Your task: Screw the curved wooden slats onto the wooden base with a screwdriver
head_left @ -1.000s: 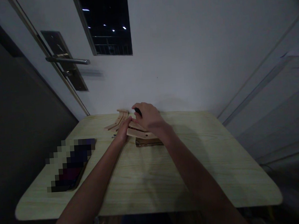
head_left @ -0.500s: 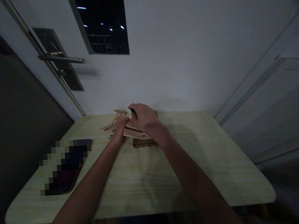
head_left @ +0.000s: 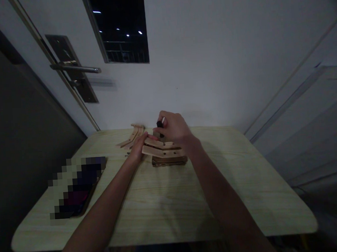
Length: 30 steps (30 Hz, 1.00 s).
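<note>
My left hand (head_left: 138, 147) is closed on the left end of a pale, angled wooden piece (head_left: 154, 151) with dark holes and a lengthwise gap. The piece lies over a brown, folded block-like thing (head_left: 169, 162), perhaps leather or wood. Above the wood, my right hand (head_left: 176, 127) grips the black handle of a screwdriver (head_left: 160, 126), held upright. Its lower end points down at a hole in the far strip; whether it touches is unclear. Similar bent wooden strips (head_left: 134, 133) lie behind my left hand. Small dark screws (head_left: 127, 154) rest beside my left wrist.
A phone (head_left: 88, 188), partly blurred out, lies on the left of the pale wood-grain table (head_left: 151, 218). Behind the table's back edge stands a white door (head_left: 210, 70) with a metal handle (head_left: 79, 68) and a dark window (head_left: 119, 26).
My right hand has shifted right and raised the black handle upright, so more of the tool and wooden piece shows. My left hand keeps its hold. The view has shifted slightly.
</note>
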Each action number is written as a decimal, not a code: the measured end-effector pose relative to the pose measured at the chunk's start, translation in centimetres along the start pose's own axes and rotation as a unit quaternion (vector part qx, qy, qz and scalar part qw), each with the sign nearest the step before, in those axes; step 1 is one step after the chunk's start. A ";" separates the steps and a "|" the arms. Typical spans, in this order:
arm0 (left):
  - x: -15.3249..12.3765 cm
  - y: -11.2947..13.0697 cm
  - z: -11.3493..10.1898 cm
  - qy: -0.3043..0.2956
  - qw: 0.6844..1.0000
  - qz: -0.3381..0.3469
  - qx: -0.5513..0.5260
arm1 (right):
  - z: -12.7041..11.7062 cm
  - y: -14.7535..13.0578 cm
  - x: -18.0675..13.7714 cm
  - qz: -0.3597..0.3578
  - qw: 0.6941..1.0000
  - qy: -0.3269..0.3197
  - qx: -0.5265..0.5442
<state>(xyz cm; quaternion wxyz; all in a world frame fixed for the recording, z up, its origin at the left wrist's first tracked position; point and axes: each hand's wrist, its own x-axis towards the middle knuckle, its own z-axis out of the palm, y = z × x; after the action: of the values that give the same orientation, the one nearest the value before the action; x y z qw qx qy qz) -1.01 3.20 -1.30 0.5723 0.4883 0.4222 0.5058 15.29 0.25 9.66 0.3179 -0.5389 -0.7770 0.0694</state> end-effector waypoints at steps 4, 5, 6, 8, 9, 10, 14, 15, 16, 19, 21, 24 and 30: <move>0.1 0.0 0.1 -0.001 1.000 -0.016 0.001 | -0.2 -0.6 -0.4 0.032 0.995 0.016 -0.089; 0.1 0.0 0.1 -0.002 1.000 -0.016 -0.002 | -0.2 -0.7 -0.5 0.037 0.994 0.016 -0.106; 0.1 0.0 0.1 -0.003 1.000 -0.015 -0.007 | -0.2 -0.8 -0.6 0.037 0.992 0.015 -0.117; 0.1 0.1 0.1 -0.006 1.000 -0.015 -0.010 | -0.1 -1.0 -0.7 0.019 0.993 0.007 -0.117; 0.0 0.1 0.1 -0.008 1.000 -0.014 -0.008 | -0.1 -1.1 -0.7 0.008 0.994 -0.001 -0.110; 0.0 0.1 0.1 -0.009 1.000 -0.010 -0.005 | -0.2 -1.1 -0.7 0.000 0.995 -0.011 -0.102; -0.1 0.0 0.0 -0.008 1.000 0.016 0.009 | -0.8 -1.0 -0.7 0.006 0.996 -0.040 -0.080; -0.1 0.0 0.0 -0.009 1.000 0.018 0.010 | -1.0 -0.8 -0.7 0.004 0.997 -0.041 -0.073; -0.1 0.0 0.0 -0.011 1.000 0.018 0.010 | -1.2 -0.6 -0.7 -0.002 0.997 -0.041 -0.061; -0.1 -0.1 0.1 -0.010 1.000 0.011 0.003 | -1.9 0.1 -0.8 -0.020 0.999 -0.036 -0.014; -0.2 0.0 0.1 -0.008 1.000 0.010 0.002 | -2.2 0.5 -0.9 -0.031 0.999 -0.040 0.001; -0.3 0.1 0.2 -0.014 1.000 0.010 0.009 | -2.3 0.9 -0.7 -0.053 0.998 -0.036 0.008; -0.4 0.2 0.1 -0.011 1.000 0.015 0.025 | -1.2 1.1 0.1 -0.056 0.995 -0.012 0.077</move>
<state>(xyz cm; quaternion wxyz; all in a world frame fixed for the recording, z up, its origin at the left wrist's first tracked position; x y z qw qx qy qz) -1.02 2.83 -1.05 0.5569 0.5143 0.4211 0.4981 16.83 0.47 10.15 0.3521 -0.4676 -0.8022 0.1176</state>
